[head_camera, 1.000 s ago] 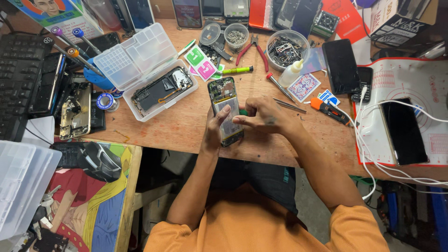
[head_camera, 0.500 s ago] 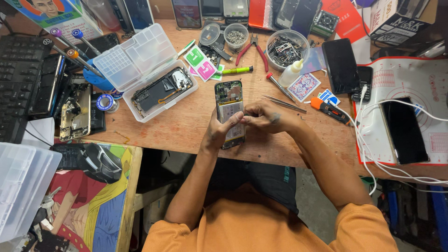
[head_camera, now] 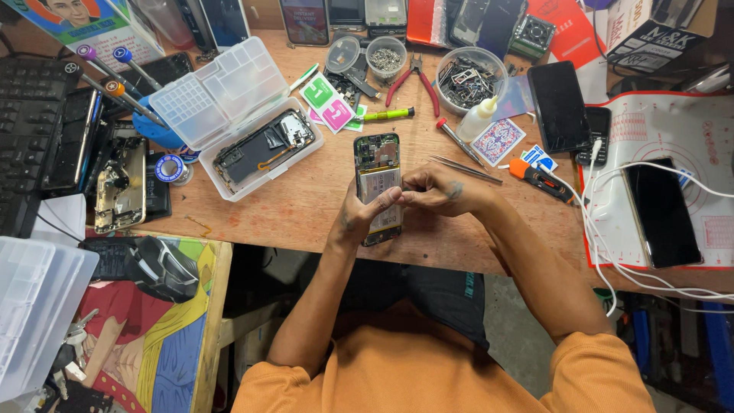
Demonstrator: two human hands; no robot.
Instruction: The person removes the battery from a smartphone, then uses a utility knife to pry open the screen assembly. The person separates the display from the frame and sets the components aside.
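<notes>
Opened phone (head_camera: 378, 183), circuit board and battery exposed, lying lengthwise on wooden desk

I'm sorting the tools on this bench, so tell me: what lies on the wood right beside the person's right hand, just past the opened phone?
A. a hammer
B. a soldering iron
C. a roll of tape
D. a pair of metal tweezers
D: slim metal tweezers lie on the wooden desk just beyond the right hand, which meets the left hand on the opened phone.
</notes>
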